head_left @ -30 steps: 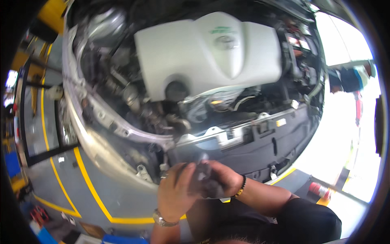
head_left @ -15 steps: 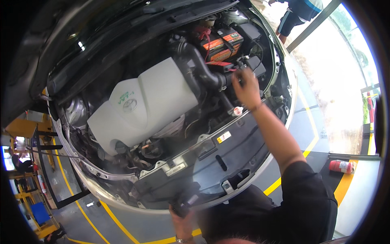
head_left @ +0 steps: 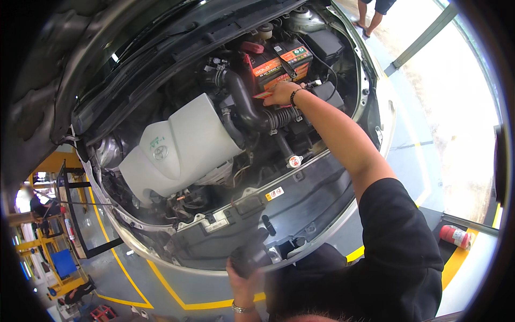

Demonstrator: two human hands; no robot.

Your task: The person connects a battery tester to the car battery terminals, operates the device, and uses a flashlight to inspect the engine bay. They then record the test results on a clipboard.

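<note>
My right hand point(head_left: 284, 94) reaches into the engine bay, in front of the black and orange car battery point(head_left: 284, 61). Its fingers are closed on a flat red piece point(head_left: 263, 95), whose kind I cannot make out. Just below that hand runs the ribbed black air intake hose point(head_left: 281, 117). Low in the view, over the front edge of the car, my left hand point(head_left: 241, 282) grips a bulky black object point(head_left: 251, 257); it is blurred and its kind is unclear. A metal band circles the left wrist.
A grey engine cover point(head_left: 179, 147) fills the bay's middle. Nearer me sit the radiator cap point(head_left: 294, 161) and a black front panel point(head_left: 225, 244). The raised hood point(head_left: 43, 80) hangs at upper left. A red cylinder point(head_left: 456, 236) lies at right; another person's legs point(head_left: 370, 21) show beyond.
My right hand has moved left, from beside the intake hose to the front of the battery, and its fingers have closed on the red piece. My left hand still holds the black object.
</note>
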